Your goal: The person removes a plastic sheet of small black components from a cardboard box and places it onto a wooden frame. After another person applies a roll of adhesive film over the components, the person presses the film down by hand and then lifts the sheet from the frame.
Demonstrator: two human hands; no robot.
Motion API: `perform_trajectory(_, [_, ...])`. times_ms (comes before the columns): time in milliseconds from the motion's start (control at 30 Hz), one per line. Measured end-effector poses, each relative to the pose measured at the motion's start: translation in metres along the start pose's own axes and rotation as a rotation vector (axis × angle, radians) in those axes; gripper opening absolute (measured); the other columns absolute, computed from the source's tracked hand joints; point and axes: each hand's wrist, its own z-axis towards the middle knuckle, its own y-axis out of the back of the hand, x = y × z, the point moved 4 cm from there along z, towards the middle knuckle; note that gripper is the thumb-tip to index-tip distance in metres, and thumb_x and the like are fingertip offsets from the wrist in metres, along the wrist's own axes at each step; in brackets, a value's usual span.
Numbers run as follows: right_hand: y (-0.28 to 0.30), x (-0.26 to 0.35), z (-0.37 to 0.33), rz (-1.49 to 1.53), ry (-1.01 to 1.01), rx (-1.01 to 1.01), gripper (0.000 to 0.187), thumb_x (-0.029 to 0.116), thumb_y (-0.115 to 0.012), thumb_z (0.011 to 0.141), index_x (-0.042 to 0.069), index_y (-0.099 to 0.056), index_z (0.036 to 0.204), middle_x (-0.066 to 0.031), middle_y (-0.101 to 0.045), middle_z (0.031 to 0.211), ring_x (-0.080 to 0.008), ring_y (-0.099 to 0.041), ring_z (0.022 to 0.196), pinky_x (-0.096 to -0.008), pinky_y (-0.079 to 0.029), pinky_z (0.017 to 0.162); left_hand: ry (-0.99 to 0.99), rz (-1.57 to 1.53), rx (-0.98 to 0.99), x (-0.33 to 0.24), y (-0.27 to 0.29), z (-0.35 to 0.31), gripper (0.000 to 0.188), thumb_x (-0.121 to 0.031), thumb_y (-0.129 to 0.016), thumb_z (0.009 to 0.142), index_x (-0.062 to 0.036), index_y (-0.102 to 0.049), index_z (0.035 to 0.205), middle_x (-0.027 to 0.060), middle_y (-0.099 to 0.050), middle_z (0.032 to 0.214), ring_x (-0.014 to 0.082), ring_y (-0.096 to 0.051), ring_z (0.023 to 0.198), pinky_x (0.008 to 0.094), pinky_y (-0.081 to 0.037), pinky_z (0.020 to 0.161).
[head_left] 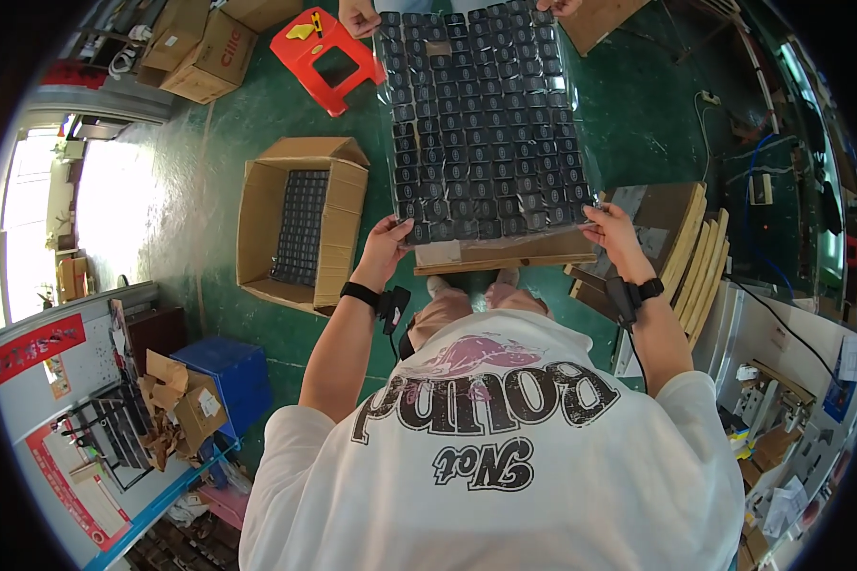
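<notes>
A wide clear plastic sheet (490, 124) carrying rows of small black square pieces is stretched out in front of me. My left hand (383, 249) pinches its near left corner, and my right hand (616, 236) grips the near right corner. At the far edge, another person's hands, one at the left corner (358, 17) and one at the right (560, 6), hold the same sheet. Below its near edge, a wood-edged board (505, 265) shows partly; the sheet hides the rest. An open cardboard box (345, 224) to the left contains similar black pieces (300, 228) in rows.
A red plastic stool (296, 68) with a yellow tool on top stands far left, near brown cartons (221, 59). Wood-edged panels (686, 252) lean in a stack at my right. A blue bin (224, 381) sits at the lower left. The floor (195, 247) is green.
</notes>
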Motion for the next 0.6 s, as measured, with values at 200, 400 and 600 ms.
perform_trajectory(200, [-0.034,0.017,-0.036,0.039,0.077,-0.074,0.023,0.019,-0.065,0.08,0.009,-0.05,0.093,0.0001,-0.057,0.078,-0.0114,-0.06,0.066,-0.0225,-0.048,0.06,-0.051,-0.043,0.133,-0.052,0.006,-0.017,0.014,-0.007,-0.059,0.082,-0.0071,-0.055,0.095,-0.0001,-0.061,0.085,0.0103,-0.06,0.074,0.0246,-0.051,0.062])
perform_trajectory(400, [-0.098,0.006,-0.078,0.054,0.142,-0.138,0.017,0.018,-0.063,0.081,0.01,-0.051,0.09,0.0017,-0.056,0.073,-0.0104,-0.06,0.065,-0.0211,-0.047,0.058,-0.022,0.004,0.277,-0.091,0.058,-0.014,0.017,-0.007,-0.059,0.082,-0.005,-0.054,0.098,0.0015,-0.061,0.086,0.0112,-0.06,0.074,0.0253,-0.05,0.062])
perform_trajectory(600, [-0.146,-0.01,-0.097,0.196,0.182,-0.174,0.013,0.016,-0.062,0.081,0.009,-0.053,0.086,0.0019,-0.056,0.069,-0.0102,-0.058,0.061,-0.0203,-0.047,0.055,-0.004,0.074,0.29,-0.117,0.093,-0.005,0.023,-0.008,-0.06,0.081,-0.0035,-0.053,0.102,0.0029,-0.06,0.089,0.0123,-0.059,0.077,0.0259,-0.05,0.064])
